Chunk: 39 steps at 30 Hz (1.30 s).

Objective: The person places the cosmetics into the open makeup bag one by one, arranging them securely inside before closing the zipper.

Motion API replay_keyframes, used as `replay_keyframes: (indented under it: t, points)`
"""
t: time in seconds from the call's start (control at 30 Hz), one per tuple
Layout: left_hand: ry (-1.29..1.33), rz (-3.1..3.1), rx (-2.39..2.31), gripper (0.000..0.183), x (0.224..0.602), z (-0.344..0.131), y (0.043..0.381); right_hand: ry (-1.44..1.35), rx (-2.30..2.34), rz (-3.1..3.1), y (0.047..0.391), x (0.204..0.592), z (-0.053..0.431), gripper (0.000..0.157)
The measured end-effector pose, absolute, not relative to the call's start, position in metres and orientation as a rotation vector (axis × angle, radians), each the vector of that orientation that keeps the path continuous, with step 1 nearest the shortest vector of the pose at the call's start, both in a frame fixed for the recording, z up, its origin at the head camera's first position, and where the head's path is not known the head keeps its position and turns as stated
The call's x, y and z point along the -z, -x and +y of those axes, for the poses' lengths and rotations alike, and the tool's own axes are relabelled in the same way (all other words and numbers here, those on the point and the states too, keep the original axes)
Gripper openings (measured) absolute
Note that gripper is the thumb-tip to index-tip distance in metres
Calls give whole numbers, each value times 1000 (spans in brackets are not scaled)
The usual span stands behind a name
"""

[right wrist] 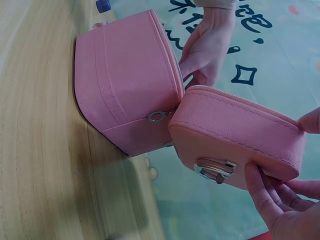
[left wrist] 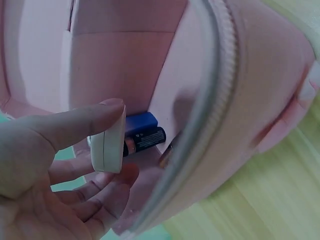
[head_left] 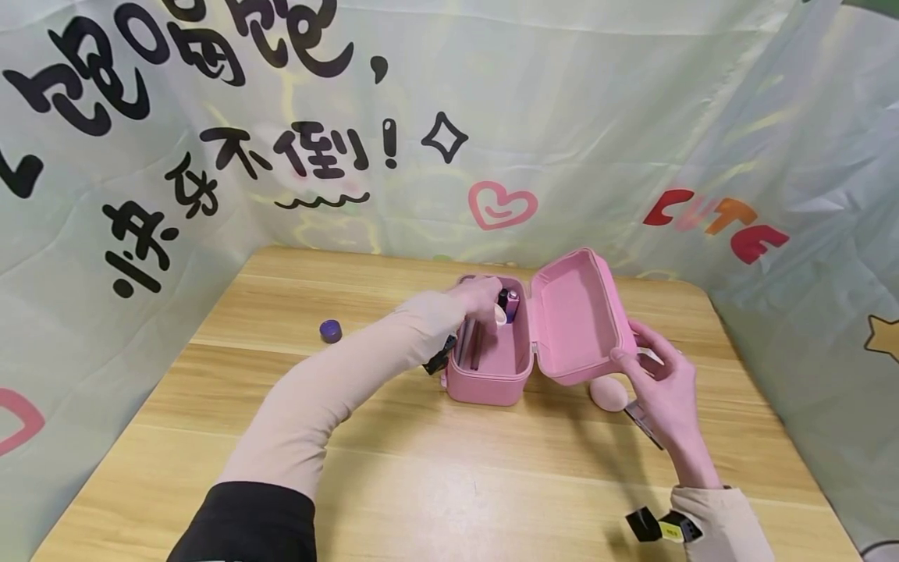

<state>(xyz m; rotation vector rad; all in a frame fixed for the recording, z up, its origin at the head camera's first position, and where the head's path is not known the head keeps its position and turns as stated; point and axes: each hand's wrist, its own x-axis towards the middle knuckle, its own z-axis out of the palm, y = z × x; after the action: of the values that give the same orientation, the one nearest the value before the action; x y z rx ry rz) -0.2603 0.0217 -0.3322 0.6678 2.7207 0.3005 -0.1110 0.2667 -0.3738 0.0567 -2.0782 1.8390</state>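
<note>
A pink zippered makeup case (head_left: 488, 390) stands on the table with its lid (head_left: 576, 312) swung out to the right. My left hand (head_left: 480, 297) reaches down into it. Between thumb and fingers it pinches a small white case with rounded edges (left wrist: 111, 147), held inside the makeup case. Beyond that lie a blue box-like item (left wrist: 144, 120) and a black tube (left wrist: 148, 138). Slim sticks (head_left: 476, 347) lean along the left inner wall. My right hand (head_left: 663, 386) grips the lid's outer corner, thumb on its rim and fingers against its outer face.
A round purple cap (head_left: 331, 331) lies on the table, left of the case. Under the lid, near my right hand, are a pale pink rounded puff (head_left: 608, 393) and a flat dark-edged piece (head_left: 643, 424). A printed cloth (head_left: 597, 101) hangs behind the table.
</note>
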Motion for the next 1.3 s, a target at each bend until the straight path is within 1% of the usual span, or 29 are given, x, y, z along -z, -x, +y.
replay_keyframes:
  t: [0.13,0.3,0.6,0.73,0.77,0.93,1.07,1.13,1.2,1.3]
  points:
    - [-639,2718,-302,40,334,29,259,-52,-1848,-2072,111,373,267,42]
    - [-581,2737,-291,40,336,32,257,-40,-1833,-2087,111,372,267,42]
    - [-544,2691,-257,37,344,38,256,-58,-1829,-2075,112,372,267,42]
    - [-599,2666,-207,32,347,43,255,-64,-1821,-2066,113,373,267,42]
    - [-601,2670,-180,29,353,46,258,-63,-1818,-2066,113,373,267,42]
    - [-541,2691,-161,21,363,48,257,-56,-1800,-2073,113,373,266,42]
    - [-518,2713,-174,25,361,47,251,-52,-1792,-2070,114,373,266,42]
    - [-496,2720,-157,27,374,51,262,-53,-1788,-2071,114,372,265,42]
    - [-486,2726,-144,29,380,52,265,-52,-1787,-2076,114,372,265,42]
    - [-490,2728,-161,26,389,53,271,-37,-1785,-2089,113,372,266,42]
